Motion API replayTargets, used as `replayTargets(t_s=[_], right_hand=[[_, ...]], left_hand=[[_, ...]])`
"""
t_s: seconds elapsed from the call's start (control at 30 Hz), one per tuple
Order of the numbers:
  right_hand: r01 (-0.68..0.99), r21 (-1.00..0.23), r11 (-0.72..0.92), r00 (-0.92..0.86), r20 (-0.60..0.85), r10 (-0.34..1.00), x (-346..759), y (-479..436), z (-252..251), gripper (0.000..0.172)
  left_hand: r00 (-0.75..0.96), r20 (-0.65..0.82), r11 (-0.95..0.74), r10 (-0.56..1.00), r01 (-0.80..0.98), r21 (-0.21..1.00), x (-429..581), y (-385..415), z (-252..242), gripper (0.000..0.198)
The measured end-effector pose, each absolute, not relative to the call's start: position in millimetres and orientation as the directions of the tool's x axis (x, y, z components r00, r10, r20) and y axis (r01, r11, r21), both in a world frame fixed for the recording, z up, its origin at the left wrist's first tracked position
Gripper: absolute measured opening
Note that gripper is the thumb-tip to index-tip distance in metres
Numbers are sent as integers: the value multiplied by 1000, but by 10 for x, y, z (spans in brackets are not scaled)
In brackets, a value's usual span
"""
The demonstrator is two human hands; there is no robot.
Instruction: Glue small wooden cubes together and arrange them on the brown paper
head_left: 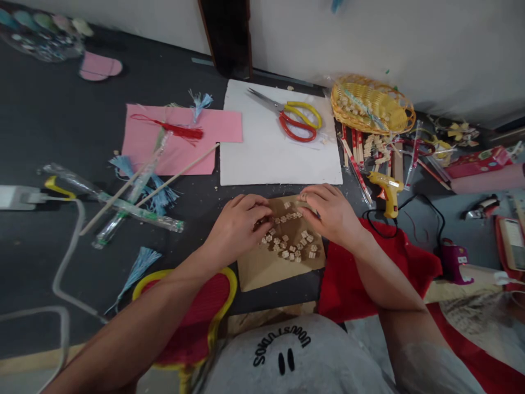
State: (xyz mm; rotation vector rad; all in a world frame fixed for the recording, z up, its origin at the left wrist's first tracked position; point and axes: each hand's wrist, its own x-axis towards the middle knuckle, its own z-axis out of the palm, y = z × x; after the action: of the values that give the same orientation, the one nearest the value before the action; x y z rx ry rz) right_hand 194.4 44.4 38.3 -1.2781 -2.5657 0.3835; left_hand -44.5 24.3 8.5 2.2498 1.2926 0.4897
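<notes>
My left hand [241,225] is closed, its fingers curled and pinched at the left side of a brown sheet of card [262,273]. Whatever lies between its fingertips is hidden. On the right, my right hand [330,212] has thumb and fingers pressed together near the card's top edge; what it pinches is too small to name. Between both hands runs a short row of pale, flower-shaped pieces [289,217]; I cannot tell if they are joined by a thread. Several similar loose pieces [293,254] are scattered over the card below.
A white board [262,158] carries red-and-yellow scissors [301,120]. To its left are pink paper [229,126], a red tassel [184,131] and wrapped sticks. Right are a wicker basket [340,117], a yellow glue gun [389,194] and red cloth [348,279]. A red-and-yellow fan [200,312] lies under my left arm.
</notes>
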Motion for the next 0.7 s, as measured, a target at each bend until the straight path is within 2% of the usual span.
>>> replayTargets(t_s=[0.3,0.57,0.7], right_hand=[[727,-379,573,-570,131,811,1998,424,452,17],[652,-517,555,-494,266,828,2106,153,288,13],[650,-537,538,-431,323,843,2131,102,177,12]], left_hand=[[523,52,-449,851,671,590,-547,241,134,23],[491,55,-439,869,716,542,-531,190,212,16],[493,58,-450,868,733,510,-501,192,217,13]])
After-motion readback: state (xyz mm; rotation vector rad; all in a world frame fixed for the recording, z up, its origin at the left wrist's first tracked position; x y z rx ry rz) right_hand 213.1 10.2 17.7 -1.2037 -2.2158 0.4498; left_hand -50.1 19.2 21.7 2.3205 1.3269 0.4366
